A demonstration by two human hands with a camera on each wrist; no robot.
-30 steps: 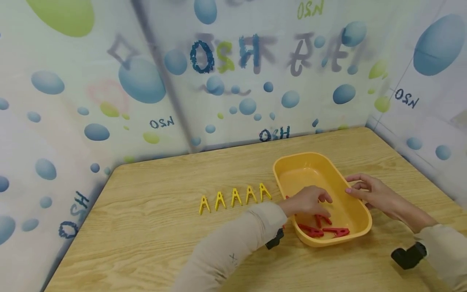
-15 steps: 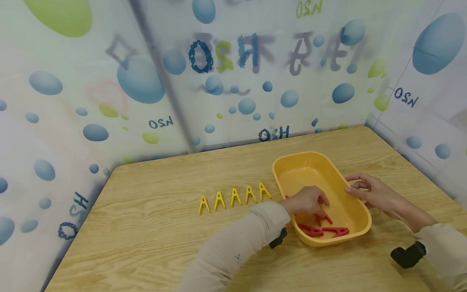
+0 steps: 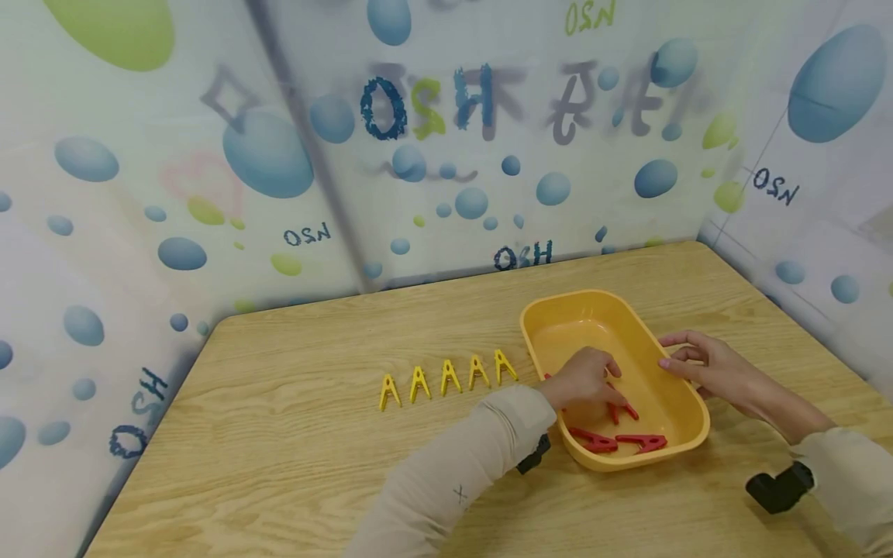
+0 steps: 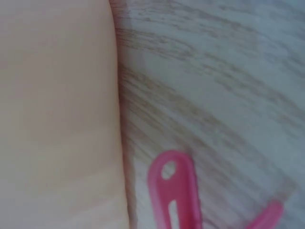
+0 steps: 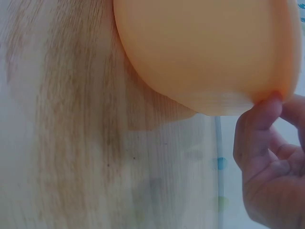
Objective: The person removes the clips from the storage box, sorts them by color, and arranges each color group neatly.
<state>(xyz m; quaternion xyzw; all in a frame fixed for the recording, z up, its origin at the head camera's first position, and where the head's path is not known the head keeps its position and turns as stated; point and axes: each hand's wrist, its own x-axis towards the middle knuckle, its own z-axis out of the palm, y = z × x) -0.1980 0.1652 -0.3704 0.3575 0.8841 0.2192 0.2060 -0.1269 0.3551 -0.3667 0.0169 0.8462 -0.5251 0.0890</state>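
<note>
In the head view, my left hand (image 3: pixel 588 378) reaches down inside the yellow plastic basin (image 3: pixel 583 304) and pinches a red clothespin (image 3: pixel 624 406); its fingers cover part of the clothespin. Two more red clothespins, one of them this one (image 3: pixel 642 442), lie on the basin floor near its front end. My right hand (image 3: pixel 718 370) holds the basin's right rim between thumb and fingers. The right wrist view shows this hand (image 5: pixel 271 167) against the basin wall (image 5: pixel 205 52). On the tabletop in the left wrist view lies a pinkish-red clothespin (image 4: pixel 178 191), cut off by the frame's bottom edge.
Several yellow clothespins, such as the middle one (image 3: pixel 449 377), stand in a slanting row left of the basin. All this is on a wooden table (image 3: pixel 279 465). A curtain printed with bubbles (image 3: pixel 446 194) encloses its back and sides.
My left hand has closed on the red clothespin and shifted it slightly away from the basin's front end. The right hand and basin have stayed in place.
</note>
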